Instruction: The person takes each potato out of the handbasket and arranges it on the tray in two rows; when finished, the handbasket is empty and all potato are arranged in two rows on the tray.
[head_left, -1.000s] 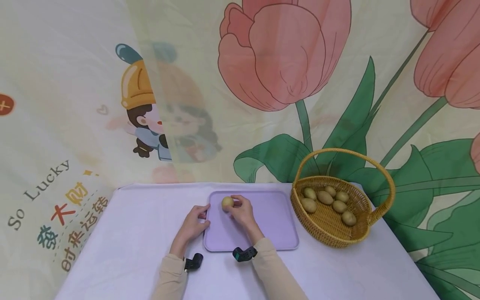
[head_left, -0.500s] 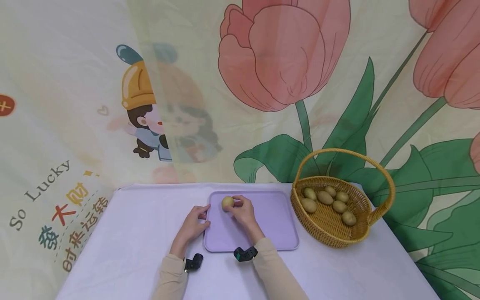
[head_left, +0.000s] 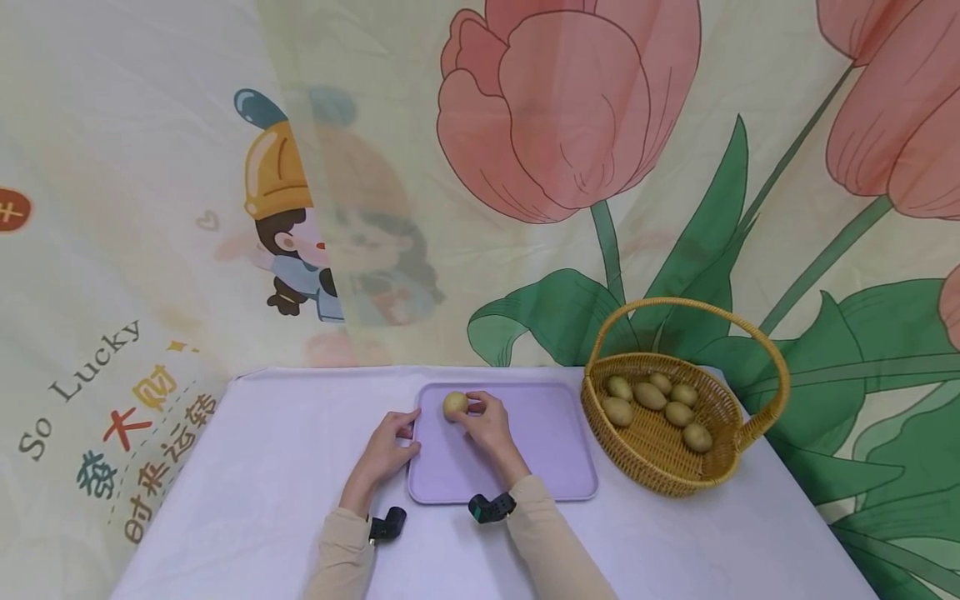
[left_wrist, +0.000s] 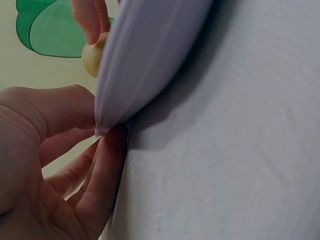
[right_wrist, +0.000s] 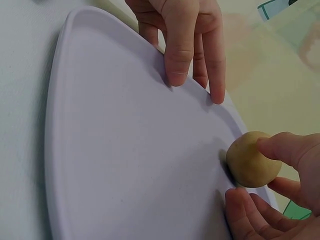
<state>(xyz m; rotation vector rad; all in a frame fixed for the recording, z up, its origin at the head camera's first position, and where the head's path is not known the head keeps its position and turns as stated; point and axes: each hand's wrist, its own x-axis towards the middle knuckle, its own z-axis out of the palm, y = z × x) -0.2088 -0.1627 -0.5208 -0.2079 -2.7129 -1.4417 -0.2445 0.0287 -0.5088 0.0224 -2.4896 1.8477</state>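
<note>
Desk [head_left: 270, 467] w/ white cloth; lilac tray [head_left: 536, 442] (rounded corners) lies toward the mid., wicker basket [head_left: 637, 464] stands just R of it.

One basket [head_left: 643, 468], one tray [head_left: 543, 437], eightish potatoes [head_left: 650, 396]

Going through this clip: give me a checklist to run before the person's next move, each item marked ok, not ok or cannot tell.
1. Right hand has a grip on the potato: ok, it is pinched between thumb and fingers.
2. Left hand is at the lavender tray: ok, it holds the left rim.
3. Potato is within the tray's outline: ok, toward the far left corner.
4. Potato rests on the tray: cannot tell, contact is not clear.
5. Wicker basket stands upright: ok, right of the tray, with seven potatoes inside.
6. Right hand is free for another: not ok.
</note>
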